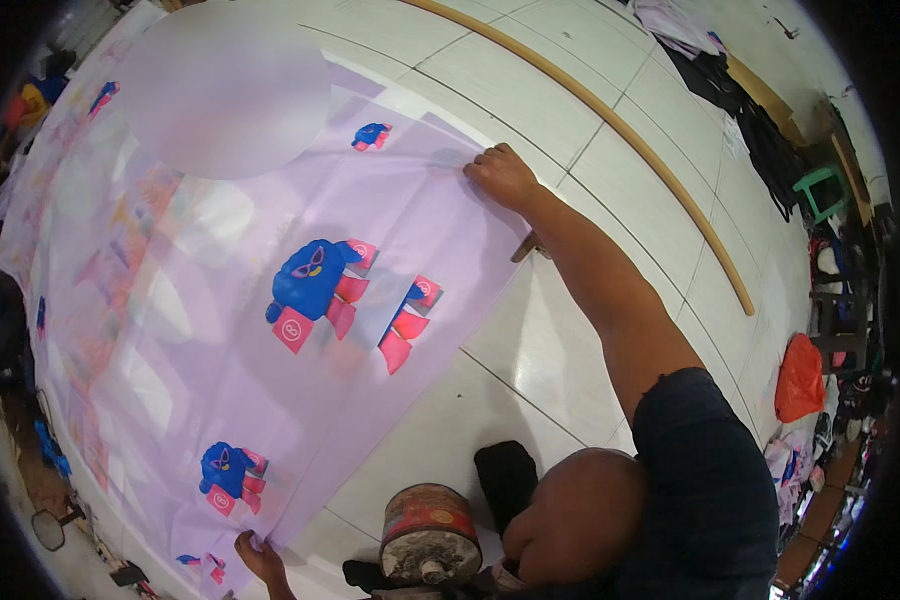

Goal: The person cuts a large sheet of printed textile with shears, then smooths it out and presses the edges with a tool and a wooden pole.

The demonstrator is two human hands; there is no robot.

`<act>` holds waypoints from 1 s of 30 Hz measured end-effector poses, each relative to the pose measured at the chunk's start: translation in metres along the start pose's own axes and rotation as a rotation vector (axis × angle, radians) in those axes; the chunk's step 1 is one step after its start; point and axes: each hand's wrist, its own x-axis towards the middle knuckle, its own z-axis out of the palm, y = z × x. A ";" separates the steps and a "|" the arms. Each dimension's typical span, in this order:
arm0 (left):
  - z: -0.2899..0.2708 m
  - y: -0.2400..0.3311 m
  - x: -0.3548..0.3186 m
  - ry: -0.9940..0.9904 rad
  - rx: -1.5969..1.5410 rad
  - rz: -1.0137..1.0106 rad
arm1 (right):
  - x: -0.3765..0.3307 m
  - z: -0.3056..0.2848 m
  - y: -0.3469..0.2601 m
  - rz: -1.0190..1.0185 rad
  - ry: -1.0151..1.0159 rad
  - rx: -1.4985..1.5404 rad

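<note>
Pale tiled floor [530,110] fills the background, its joints bending toward the rim of the view. Across its left side spreads a large lavender cloth [370,390] with blue-and-pink printed figures, partly see-through; a blurred patch hides some of its far part, so how it lies there cannot be told. A long tan pole [615,115] lies on the tiles beyond the cloth, while a round tin [427,510] stands close to the person, between the feet. The right hand [502,178], arm outstretched, is closed on the cloth's right edge; the left hand [260,560] pinches its near corner. From the right hand the cloth lies leftward, from the left hand mostly away from the body. Its long near edge slants between the two grips, the right being nearer the big central figure [313,280].
</note>
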 end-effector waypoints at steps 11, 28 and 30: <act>-0.008 0.009 0.000 0.040 -0.079 0.093 | -0.060 -0.066 0.018 0.103 -0.315 0.003; -0.007 -0.024 0.016 0.009 0.012 0.118 | -0.112 -0.060 0.026 0.270 -0.081 0.328; -0.010 -0.023 0.010 -0.016 0.037 0.080 | -0.104 -0.060 0.008 0.304 0.003 0.409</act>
